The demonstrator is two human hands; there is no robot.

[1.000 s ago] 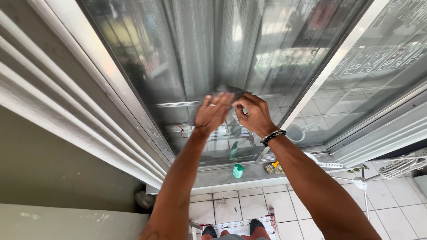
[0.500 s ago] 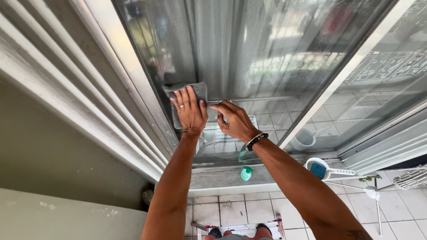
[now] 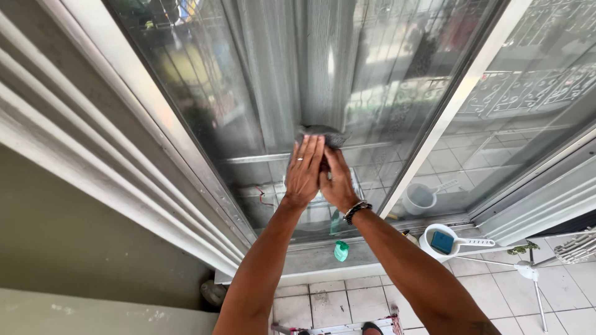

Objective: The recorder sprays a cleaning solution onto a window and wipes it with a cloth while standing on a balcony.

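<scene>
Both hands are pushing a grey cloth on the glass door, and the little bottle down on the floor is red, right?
Not quite. The head view shows the little bottle on the floor is green, not red. The rest holds: the left hand and right hand press a grey cloth against the glass door.

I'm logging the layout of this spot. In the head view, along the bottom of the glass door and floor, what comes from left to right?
Green spray bottle → white dipper with a blue sponge inside → white stand → drying rack.
</scene>
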